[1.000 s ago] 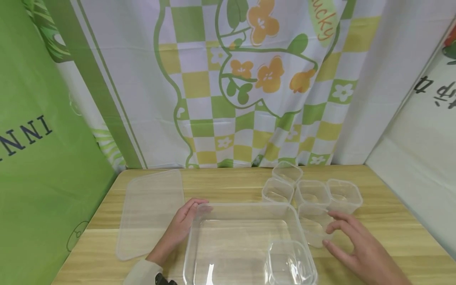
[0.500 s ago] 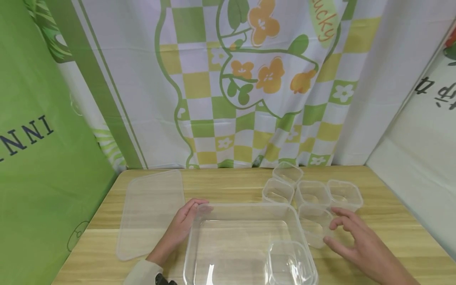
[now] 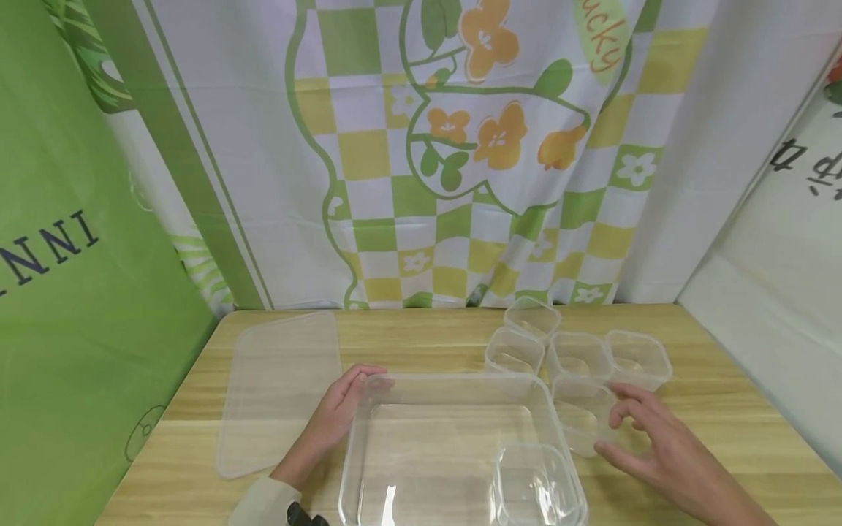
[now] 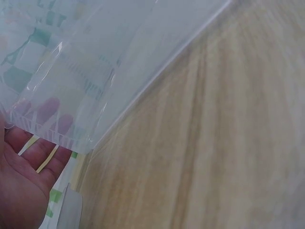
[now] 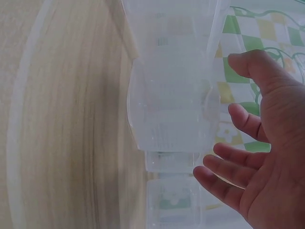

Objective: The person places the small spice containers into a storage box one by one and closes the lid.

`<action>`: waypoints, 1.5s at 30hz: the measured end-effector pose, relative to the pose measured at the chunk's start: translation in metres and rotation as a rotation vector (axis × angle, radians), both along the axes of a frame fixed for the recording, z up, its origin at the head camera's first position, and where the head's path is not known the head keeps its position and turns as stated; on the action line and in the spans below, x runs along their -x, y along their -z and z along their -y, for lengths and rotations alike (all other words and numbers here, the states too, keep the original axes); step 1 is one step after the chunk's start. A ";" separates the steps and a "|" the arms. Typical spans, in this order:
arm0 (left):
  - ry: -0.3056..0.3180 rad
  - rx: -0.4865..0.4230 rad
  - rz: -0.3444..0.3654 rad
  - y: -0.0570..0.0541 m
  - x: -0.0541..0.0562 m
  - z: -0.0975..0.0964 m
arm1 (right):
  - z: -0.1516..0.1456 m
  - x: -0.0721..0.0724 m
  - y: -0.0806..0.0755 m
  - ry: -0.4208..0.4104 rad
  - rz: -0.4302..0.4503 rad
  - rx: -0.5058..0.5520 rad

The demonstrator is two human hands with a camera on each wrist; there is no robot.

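A large clear rectangular plastic container (image 3: 454, 378) stands at the table's front middle. My left hand (image 3: 335, 410) holds its far left corner; in the left wrist view some fingers (image 4: 56, 164) lie against the outside of the wall. One small clear plastic tub (image 3: 526, 486) sits inside the container's near right part. My right hand (image 3: 671, 456) is beside another small tub (image 3: 579, 420), just right of the container. Its fingers are spread and loosely bent, gripping nothing. In the right wrist view, the fingers hover near the tub (image 5: 171, 105); contact is hard to tell.
Several more small clear tubs (image 3: 579, 354) are grouped behind that tub, toward the table's back right. A flat translucent lid (image 3: 279, 394) lies on the left of the wooden table (image 3: 408, 343). A patterned curtain (image 3: 454, 219) hangs behind the back edge.
My right hand has shifted slightly right, and its fingers have drawn a little back from the tub beside the container. My left hand and the containers look unmoved.
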State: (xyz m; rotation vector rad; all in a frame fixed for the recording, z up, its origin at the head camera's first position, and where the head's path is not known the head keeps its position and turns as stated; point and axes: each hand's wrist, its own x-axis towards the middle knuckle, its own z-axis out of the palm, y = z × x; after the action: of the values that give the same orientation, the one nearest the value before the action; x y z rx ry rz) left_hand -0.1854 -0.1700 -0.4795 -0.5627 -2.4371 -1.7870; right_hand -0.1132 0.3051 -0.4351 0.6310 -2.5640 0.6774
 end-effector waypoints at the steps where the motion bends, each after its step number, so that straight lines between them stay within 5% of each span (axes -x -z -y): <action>1: -0.004 0.004 -0.003 0.000 0.000 0.000 | 0.000 0.000 0.000 -0.001 0.003 -0.002; 19: -0.026 0.016 -0.008 -0.001 0.001 -0.001 | -0.002 0.004 0.004 0.007 0.077 0.008; 45: -0.023 0.017 -0.002 -0.002 -0.001 -0.002 | -0.004 0.004 0.009 0.016 0.016 -0.009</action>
State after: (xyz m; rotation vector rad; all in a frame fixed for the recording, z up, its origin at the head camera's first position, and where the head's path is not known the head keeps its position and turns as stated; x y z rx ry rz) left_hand -0.1844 -0.1681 -0.4777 -0.5350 -2.4497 -1.7575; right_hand -0.1176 0.3094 -0.4441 0.6098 -2.5856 0.6692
